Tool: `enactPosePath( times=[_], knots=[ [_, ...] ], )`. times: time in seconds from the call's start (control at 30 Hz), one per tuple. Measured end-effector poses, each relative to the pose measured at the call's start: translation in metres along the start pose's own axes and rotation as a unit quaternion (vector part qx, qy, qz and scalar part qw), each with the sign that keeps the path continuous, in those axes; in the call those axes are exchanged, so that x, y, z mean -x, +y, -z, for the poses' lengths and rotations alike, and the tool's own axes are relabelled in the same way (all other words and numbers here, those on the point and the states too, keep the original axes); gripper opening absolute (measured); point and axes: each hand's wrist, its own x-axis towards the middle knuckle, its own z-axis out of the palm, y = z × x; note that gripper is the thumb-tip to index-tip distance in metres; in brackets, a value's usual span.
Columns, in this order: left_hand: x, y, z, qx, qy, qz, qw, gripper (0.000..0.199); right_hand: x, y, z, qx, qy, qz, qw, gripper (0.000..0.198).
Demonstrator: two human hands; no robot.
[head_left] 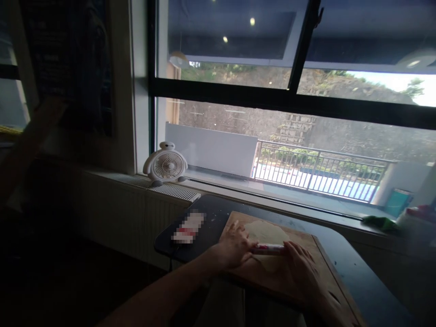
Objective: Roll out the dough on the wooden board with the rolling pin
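A flat, pale sheet of dough [265, 231] lies on a wooden board [272, 277]. Across the dough runs a rolling pin [269, 249], a short cylinder with reddish marks. My left hand [235, 243] presses over its left end, fingers pointing forward beside the dough's left edge. At the right end, my right hand [301, 259] is closed over the pin, its fingers bent. Both palms face down, and the pin's ends are hidden under the hands. The dough's near part shows below the pin.
The board rests on a dark table [211, 206]. Left of it lies a blurred-out flat object [188, 228]. A white fan [166, 164] stands by the window on a radiator [177, 192]. At far left, another person's arm [30, 131] reaches in, dimly lit.
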Motion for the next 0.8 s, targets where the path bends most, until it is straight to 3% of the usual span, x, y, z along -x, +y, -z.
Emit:
enactPosePath(
  times=[0.1, 0.23, 0.37, 0.47, 0.57, 0.7, 0.8],
  knots=[
    [-0.047, -0.009, -0.027, 0.068, -0.053, -0.013, 0.996, 0.029, 0.007, 0.029, 0.01, 0.012, -0.001, -0.036, 0.999, 0.042],
    [-0.088, -0.028, -0.057, 0.052, -0.023, 0.144, 0.988, 0.041, 0.017, 0.036, 0.016, 0.007, 0.029, -0.077, 0.997, 0.045],
    [-0.108, -0.046, -0.067, 0.041, -0.034, 0.197, 0.979, 0.043, 0.015, 0.024, 0.017, -0.037, 0.043, -0.098, 0.994, 0.038],
    [-0.104, -0.048, -0.069, 0.047, -0.052, 0.188, 0.98, 0.045, 0.013, 0.019, 0.019, -0.081, 0.05, -0.12, 0.988, 0.032],
    [-0.08, -0.037, -0.072, 0.048, -0.068, 0.165, 0.983, 0.049, 0.015, 0.018, 0.023, -0.124, 0.047, -0.141, 0.981, 0.032],
    [-0.045, -0.02, -0.074, 0.04, -0.034, 0.123, 0.991, 0.051, 0.018, 0.016, 0.029, -0.138, 0.034, -0.178, 0.974, 0.034],
    [-0.045, -0.016, -0.071, 0.043, -0.032, 0.145, 0.988, 0.052, 0.017, 0.015, 0.03, -0.127, 0.031, -0.195, 0.972, 0.035]
  ],
)
